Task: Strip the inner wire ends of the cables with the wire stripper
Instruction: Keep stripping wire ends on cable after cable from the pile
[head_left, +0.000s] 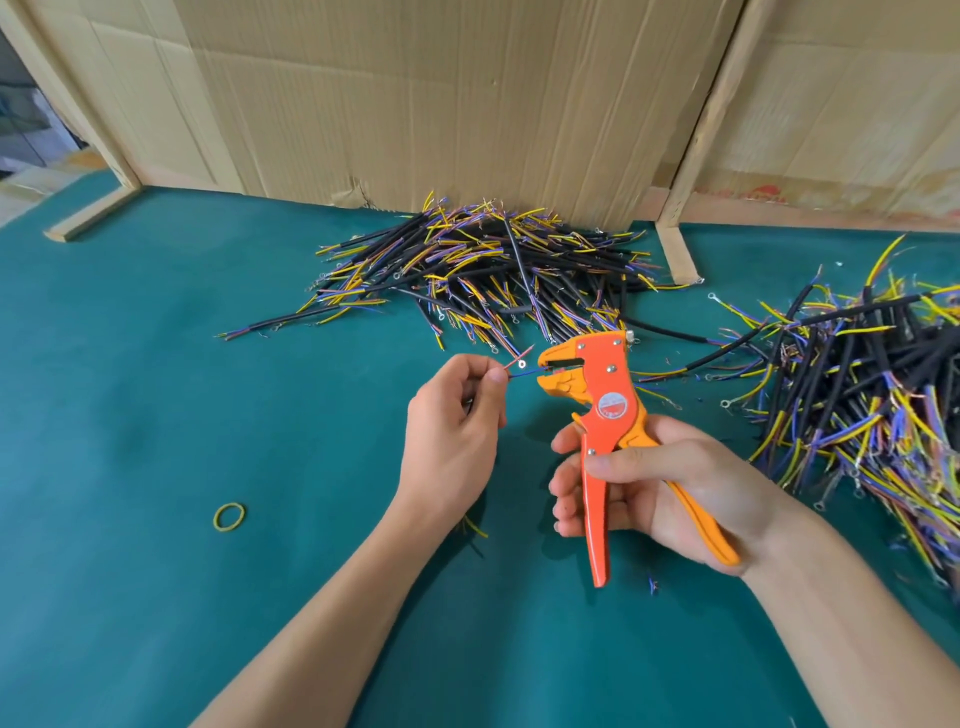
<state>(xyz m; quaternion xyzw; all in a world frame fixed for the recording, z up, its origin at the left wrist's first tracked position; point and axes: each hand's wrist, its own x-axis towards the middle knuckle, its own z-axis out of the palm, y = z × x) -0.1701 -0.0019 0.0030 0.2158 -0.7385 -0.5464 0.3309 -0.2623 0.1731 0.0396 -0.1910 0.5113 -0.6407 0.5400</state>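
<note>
My right hand (654, 483) grips the handles of an orange and yellow wire stripper (602, 410), its jaws pointing left. My left hand (457, 415) pinches a cable (153, 368) by its thin inner wires, most of the cable hidden in the fist. A blue wire end reaches into the stripper's jaws, while a red wire with a small ring terminal sticks up just above. Both hands hover over the green table mat (156, 415).
A pile of black cables with yellow, blue and purple inner wires (483, 270) lies at the back centre against a cardboard wall (441, 104). A second pile (872, 384) fills the right side. A yellow rubber band (228, 516) lies at the left. Small wire scraps dot the mat.
</note>
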